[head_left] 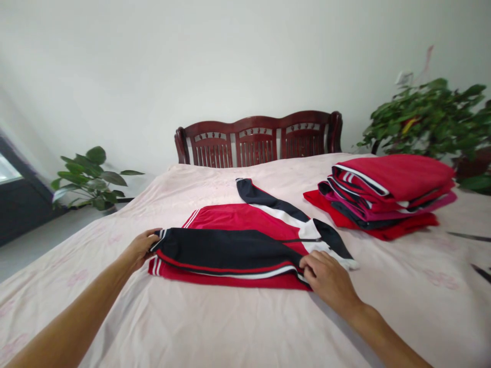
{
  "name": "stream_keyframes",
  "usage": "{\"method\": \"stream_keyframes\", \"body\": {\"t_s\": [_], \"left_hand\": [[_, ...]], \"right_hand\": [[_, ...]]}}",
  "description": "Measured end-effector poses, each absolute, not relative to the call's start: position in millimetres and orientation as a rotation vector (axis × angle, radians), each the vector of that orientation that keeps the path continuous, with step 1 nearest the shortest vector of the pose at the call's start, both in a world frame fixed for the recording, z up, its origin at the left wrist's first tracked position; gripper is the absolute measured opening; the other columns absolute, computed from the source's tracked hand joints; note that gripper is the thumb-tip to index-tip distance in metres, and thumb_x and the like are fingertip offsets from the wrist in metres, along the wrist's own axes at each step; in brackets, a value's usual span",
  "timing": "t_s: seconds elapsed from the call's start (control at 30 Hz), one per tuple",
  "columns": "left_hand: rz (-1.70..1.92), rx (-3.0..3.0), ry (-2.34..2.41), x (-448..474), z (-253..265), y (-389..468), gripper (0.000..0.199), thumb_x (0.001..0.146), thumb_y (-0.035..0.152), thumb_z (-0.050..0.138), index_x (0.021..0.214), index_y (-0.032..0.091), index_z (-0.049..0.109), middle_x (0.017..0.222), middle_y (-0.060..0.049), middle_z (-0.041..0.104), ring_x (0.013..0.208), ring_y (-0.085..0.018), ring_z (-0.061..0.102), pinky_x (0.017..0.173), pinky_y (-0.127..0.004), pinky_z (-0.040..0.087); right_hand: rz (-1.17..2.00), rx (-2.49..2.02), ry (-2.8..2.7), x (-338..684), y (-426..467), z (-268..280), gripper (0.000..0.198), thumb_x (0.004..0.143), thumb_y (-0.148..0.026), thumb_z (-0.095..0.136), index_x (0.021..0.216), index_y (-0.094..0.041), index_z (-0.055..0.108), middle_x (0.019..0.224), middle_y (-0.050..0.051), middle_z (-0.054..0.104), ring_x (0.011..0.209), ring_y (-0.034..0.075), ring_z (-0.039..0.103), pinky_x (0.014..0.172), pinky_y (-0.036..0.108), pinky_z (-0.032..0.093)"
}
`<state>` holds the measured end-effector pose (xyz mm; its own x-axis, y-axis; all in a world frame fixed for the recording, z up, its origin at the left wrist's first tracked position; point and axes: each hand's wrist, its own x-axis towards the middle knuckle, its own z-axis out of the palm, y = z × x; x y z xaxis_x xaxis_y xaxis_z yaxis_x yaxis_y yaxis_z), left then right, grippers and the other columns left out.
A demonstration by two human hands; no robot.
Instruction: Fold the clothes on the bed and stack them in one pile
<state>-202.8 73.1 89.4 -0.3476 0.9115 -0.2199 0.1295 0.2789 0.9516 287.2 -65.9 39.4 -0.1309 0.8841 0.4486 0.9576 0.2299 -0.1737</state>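
A red, navy and white zip jacket (230,217) lies on the pink sheet in front of me, its collar end toward the right. The near navy sleeve (226,248) is laid across the red body, running from right to left. My left hand (143,248) is closed on the striped cuff of that sleeve, thumb on top. At the sleeve's shoulder end, my right hand (324,273) pinches the fabric with curled fingers. The far sleeve (268,202) stretches out toward the back, apart from both hands.
A stack of folded red, navy and magenta clothes (395,179) sits on the right of the sheet (192,327). Behind stands a dark wooden bench back (255,138). Potted plants are at the left (92,176) and right (433,117). Dark thin objects (481,273) lie at the right edge.
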Motion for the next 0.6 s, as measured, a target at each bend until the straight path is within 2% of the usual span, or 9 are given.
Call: {"method": "stream_keyframes", "body": {"t_s": [0.17,0.33,0.47,0.6], "left_hand": [[1.067,0.947,1.715,-210.0,71.6,71.3,0.031,0.066,0.015,0.062,0.096,0.021,0.064,0.068,0.000,0.064,0.051,-0.014,0.057,0.043,-0.020,0.044],[1.076,0.978,1.692,-215.9,59.5,75.2,0.034,0.064,0.015,0.062,0.097,0.021,0.063,0.067,0.001,0.064,0.051,-0.013,0.057,0.046,-0.020,0.046],[1.072,1.004,1.752,-218.9,57.5,74.8,0.039,0.064,0.017,0.061,0.103,0.019,0.060,0.067,0.002,0.063,0.052,-0.013,0.058,0.048,-0.021,0.047],[1.042,1.103,1.814,-220.7,53.1,72.2,0.050,0.062,0.016,0.062,0.111,0.018,0.057,0.065,0.003,0.062,0.049,-0.013,0.057,0.046,-0.021,0.044]], "right_hand": [[-0.149,-1.685,-2.094,292.6,-74.7,37.2,0.020,0.085,-0.019,0.055,0.101,-0.024,0.067,0.097,0.003,0.068,0.092,0.021,0.060,0.081,0.034,0.044],[-0.254,-1.640,-2.211,296.3,-72.0,35.3,0.018,0.089,-0.014,0.051,0.086,-0.022,0.066,0.085,0.003,0.065,0.086,0.020,0.059,0.078,0.033,0.042],[-0.333,-1.542,-2.137,306.8,-78.6,42.4,0.016,0.091,-0.016,0.049,0.086,-0.021,0.063,0.085,0.004,0.064,0.084,0.019,0.058,0.080,0.033,0.041],[-0.223,-1.527,-2.258,316.0,-91.8,43.8,0.015,0.088,-0.015,0.050,0.083,-0.022,0.062,0.084,0.002,0.064,0.082,0.018,0.058,0.078,0.033,0.042]]}}
